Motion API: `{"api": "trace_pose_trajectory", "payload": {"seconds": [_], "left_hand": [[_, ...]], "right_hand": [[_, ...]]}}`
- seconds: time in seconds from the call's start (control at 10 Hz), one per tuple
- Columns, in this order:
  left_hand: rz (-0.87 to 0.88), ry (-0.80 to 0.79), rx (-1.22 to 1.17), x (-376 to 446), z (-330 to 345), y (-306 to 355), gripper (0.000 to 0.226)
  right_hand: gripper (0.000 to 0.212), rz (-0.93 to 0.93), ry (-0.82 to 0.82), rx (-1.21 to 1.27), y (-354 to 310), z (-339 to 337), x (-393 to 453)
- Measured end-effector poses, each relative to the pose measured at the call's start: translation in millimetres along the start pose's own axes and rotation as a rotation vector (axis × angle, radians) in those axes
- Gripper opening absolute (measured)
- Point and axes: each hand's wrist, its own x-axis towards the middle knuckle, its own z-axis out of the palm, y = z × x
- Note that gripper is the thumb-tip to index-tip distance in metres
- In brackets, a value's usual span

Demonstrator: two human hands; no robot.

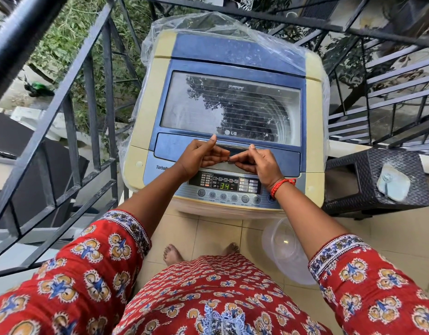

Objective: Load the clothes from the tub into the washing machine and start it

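A cream and blue top-loading washing machine [146, 153] stands in front of me with its glass lid [230, 105] down. The drum shows dimly through the glass; I cannot tell what lies inside. My left hand [201, 155] and my right hand [259, 163] meet at the lid handle [235, 147] on the lid's front edge, thumbs on top and fingers curled under it. Just below my hands, the control panel [225, 186] is lit and reads 34. A clear plastic tub [286, 250] sits on the tiled floor at the machine's lower right, with no clothes visible in it.
A clear plastic cover [208, 22] is bunched over the machine's back. A dark metal railing [71, 131] runs close along the left. A dark woven stool [368, 180] with a grey flat object [393, 184] on it stands at the right, with a metal staircase [389, 93] beyond.
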Motion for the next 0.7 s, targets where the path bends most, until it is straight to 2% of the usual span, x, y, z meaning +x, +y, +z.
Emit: {"api": "trace_pose_trajectory", "payload": {"seconds": [0.2, 0.5, 0.6, 0.7], "left_hand": [[0.028, 0.029, 0.004, -1, 3, -1, 0.057], [0.127, 0.163, 0.051, -8, 17, -12, 0.049], [0.159, 0.167, 0.268, -9, 18, 0, 0.04], [0.23, 0.106, 0.73, -1, 14, 23, 0.056]], "right_hand": [[0.053, -0.013, -0.005, -0.003, 0, 0, -1], [0.051, -0.013, 0.029, -0.027, 2, 4, -3], [0.054, 0.03, 0.077, -0.179, -3, 8, -1], [0.065, -0.053, 0.144, -0.5, -17, 15, 4]]}}
